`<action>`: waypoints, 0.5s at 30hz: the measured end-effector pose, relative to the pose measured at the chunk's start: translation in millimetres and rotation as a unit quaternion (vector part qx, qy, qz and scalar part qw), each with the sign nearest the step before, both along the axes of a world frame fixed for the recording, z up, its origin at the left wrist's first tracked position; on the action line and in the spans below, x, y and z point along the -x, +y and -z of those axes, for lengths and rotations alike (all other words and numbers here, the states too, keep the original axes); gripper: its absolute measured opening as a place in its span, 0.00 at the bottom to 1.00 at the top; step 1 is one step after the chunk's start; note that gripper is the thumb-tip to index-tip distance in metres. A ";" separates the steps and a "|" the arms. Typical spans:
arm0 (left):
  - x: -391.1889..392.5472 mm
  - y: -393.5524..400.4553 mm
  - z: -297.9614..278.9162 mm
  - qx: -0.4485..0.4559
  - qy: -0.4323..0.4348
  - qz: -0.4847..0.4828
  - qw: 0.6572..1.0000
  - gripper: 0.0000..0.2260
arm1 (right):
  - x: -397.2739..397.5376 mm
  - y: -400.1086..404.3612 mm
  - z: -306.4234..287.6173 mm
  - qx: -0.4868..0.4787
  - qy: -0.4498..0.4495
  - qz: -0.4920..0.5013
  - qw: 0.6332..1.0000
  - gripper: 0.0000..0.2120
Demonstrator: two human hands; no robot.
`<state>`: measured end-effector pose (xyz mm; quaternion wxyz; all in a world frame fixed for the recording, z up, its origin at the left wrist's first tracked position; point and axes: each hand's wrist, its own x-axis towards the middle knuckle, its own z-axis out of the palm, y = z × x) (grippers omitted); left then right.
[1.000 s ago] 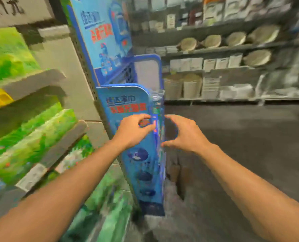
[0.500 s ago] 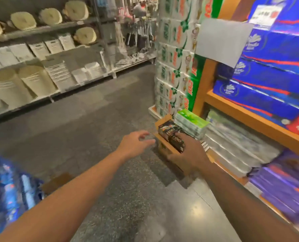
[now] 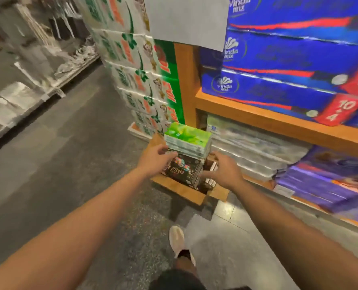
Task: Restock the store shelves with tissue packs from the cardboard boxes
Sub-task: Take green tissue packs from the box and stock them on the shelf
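Fingers: on the left hand they are spread and loosely bent, tips at the left top edge of the dark pack; whether they touch it cannot be told. On the right hand they are likewise spread, reaching toward the pack's right side, holding nothing.
Dark pack: black printed bundle of tissue packs, lying in the open cardboard box on the floor beside the lower shelf.
Green pack: stacked bundle with a green top, standing just behind the dark pack, at the far end of the box.
Handling, judged: film-wrapped tissue is probably light and soft-sided; glossy wrap may slip under a one-sided pinch, and hard squeezing would dent it.
Hold, judged: palms on the two opposite long sides, fingers curled under the lower edges, lifted level.
Clearance: green pack is close behind, so a straight upward lift looks safest.
Surroundings: blue packs fill the upper shelf; a shoe stands on the floor.
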<state>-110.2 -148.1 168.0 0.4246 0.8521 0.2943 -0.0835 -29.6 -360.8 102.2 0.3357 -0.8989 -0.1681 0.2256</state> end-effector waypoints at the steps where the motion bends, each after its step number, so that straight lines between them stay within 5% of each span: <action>1: -22.4 15.2 10.2 -0.014 0.005 0.007 1.000 0.21 | -16.2 13.7 8.4 -0.005 0.008 0.020 1.000 0.45; 15: -243.9 131.3 166.9 -0.053 0.181 0.036 0.981 0.32 | -172.6 104.7 149.0 -0.004 0.181 0.193 0.964 0.41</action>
